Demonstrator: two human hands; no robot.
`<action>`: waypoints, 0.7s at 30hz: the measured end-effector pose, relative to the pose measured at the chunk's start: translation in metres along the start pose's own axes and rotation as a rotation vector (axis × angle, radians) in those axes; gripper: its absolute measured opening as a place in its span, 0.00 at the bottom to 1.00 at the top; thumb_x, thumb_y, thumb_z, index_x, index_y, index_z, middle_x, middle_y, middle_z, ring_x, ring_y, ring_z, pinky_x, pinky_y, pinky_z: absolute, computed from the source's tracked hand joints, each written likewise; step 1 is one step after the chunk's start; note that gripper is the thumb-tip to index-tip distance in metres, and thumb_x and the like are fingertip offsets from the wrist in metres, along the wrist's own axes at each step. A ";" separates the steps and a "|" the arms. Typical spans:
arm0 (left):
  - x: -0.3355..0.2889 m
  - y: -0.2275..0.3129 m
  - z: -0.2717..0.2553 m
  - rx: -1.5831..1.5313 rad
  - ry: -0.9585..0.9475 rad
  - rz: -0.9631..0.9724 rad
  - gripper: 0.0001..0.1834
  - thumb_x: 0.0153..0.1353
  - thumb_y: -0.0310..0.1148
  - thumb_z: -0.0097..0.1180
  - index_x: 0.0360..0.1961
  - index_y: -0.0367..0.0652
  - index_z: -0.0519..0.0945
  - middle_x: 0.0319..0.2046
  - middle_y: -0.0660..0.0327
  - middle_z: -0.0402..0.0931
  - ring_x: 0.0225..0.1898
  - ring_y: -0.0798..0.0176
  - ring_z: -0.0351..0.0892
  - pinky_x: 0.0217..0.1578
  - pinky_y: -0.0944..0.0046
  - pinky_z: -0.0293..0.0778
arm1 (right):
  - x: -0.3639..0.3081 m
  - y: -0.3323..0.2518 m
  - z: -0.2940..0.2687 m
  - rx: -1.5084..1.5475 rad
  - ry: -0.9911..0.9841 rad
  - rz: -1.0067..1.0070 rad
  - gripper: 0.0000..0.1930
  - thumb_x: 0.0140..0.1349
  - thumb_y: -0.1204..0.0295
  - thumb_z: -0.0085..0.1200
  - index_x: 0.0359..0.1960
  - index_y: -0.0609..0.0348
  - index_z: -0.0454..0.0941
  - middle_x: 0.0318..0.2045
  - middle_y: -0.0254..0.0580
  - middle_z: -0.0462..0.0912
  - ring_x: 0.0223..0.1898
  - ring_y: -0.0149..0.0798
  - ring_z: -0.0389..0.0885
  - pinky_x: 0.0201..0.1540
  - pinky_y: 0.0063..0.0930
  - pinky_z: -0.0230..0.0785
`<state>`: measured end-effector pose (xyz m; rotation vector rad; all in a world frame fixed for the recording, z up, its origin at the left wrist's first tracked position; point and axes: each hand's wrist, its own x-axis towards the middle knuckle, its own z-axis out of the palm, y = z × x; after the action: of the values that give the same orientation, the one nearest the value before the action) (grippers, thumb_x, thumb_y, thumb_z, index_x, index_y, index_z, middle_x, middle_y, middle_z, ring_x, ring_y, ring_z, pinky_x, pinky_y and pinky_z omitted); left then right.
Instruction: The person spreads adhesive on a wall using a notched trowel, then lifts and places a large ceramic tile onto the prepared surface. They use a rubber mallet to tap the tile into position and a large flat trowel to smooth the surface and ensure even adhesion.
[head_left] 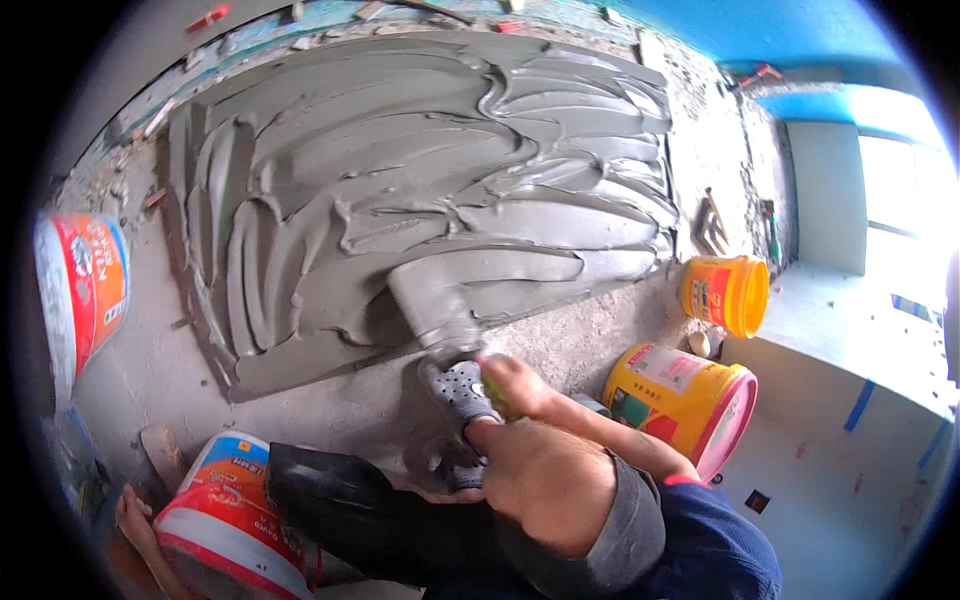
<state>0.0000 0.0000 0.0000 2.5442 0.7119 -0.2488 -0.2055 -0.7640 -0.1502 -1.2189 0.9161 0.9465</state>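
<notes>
My right hand (518, 387) is closed round the yellow-green handle of a trowel (435, 308). Its broad, grey-coated blade rests on the near edge of a wide bed of wet grey mortar (390, 215), ridged with sweeping strokes. Motion blurs the hand and the tool. My left hand (133, 515) is low at the far left, beside a white and red bucket (235, 510); its fingers look loosely apart, and nothing shows in them. A grey clog (460, 390) on my foot is close to the trowel and the mortar edge.
An orange and white bucket (90, 290) stands at the left. On the right are a small yellow bucket (712, 295) and a larger yellow bucket (665, 395) lying tilted. Rubble lines the far wall. A pale ledge (820, 310) borders the bright window.
</notes>
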 end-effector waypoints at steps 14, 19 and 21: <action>-0.045 0.101 0.025 0.321 0.037 -0.092 0.25 0.63 0.51 0.53 0.21 0.40 0.83 0.25 0.52 0.79 0.32 0.50 0.77 0.44 0.46 0.72 | -0.030 0.148 -0.316 -0.535 1.000 -0.005 0.30 0.67 0.45 0.46 0.50 0.64 0.76 0.36 0.66 0.82 0.36 0.56 0.84 0.39 0.48 0.75; -0.034 0.076 0.010 0.364 0.011 0.002 0.21 0.62 0.45 0.54 0.20 0.41 0.83 0.25 0.52 0.80 0.31 0.49 0.78 0.42 0.47 0.75 | -0.025 0.141 -0.360 0.528 0.908 0.192 0.30 0.66 0.39 0.44 0.38 0.57 0.78 0.20 0.36 0.76 0.20 0.39 0.74 0.24 0.32 0.69; -0.007 0.048 0.027 0.189 0.158 -0.039 0.25 0.67 0.49 0.50 0.19 0.42 0.73 0.18 0.62 0.66 0.23 0.62 0.66 0.31 0.58 0.65 | -0.028 0.136 -0.335 0.696 0.638 0.139 0.28 0.65 0.38 0.45 0.31 0.52 0.76 0.17 0.34 0.72 0.18 0.36 0.72 0.21 0.30 0.67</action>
<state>0.0182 -0.0524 -0.0026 2.7554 0.8340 -0.1344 -0.3625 -1.0851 -0.2089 -0.8473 1.6807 0.2597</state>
